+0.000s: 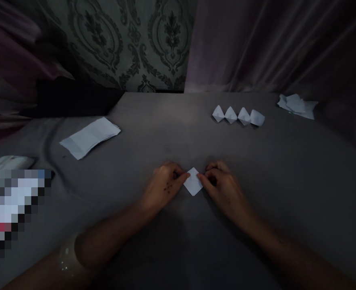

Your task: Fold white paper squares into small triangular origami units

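Note:
A small white folded paper (193, 185), diamond-shaped, is between my two hands, just above or on the grey cloth. My left hand (167, 181) pinches its left corner, thumb on top and fingers curled. At the right corner, my right hand (222, 181) grips it the same way, with the thumb lying on the paper. The undersides of the fingers are hidden. Farther back on the right stands a row of several folded white paper pieces (230, 115) with pointed tops, side by side.
A stack of white paper sheets (90, 137) lies at the left on the grey cloth (154, 133). Crumpled or folded papers (297, 105) rest at the far right. A blurred-out object (11, 213) is at the left edge, near a pale flat item (13, 162). Curtains and a patterned wall stand behind.

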The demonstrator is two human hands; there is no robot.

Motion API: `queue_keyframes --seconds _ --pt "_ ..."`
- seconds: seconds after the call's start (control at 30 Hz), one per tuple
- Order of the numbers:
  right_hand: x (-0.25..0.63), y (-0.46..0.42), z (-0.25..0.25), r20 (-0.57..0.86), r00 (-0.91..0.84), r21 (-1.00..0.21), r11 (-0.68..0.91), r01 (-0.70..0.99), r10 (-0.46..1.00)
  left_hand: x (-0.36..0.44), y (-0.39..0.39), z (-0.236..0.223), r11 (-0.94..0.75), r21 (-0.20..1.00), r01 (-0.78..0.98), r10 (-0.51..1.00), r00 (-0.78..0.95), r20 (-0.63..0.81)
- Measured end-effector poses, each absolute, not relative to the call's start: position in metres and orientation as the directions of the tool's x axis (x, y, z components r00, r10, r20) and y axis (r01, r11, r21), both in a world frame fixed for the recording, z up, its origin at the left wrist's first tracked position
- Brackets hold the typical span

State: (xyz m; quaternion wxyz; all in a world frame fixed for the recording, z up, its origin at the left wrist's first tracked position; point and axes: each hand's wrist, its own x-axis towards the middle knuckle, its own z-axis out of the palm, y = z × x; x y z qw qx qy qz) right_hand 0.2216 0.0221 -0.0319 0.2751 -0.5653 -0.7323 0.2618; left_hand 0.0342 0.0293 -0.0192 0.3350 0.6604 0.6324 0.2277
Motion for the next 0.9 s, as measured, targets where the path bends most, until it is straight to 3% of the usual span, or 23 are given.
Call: queue_keyframes --seconds 0.9 --pt "0.2216 0.0261 -0.0366 0.112 -0.236 -0.663 0.249 0.706 0.965 0.032 0.0309 -0.0261 -0.05 0.698 0.714 0.985 0.149 -0.081"
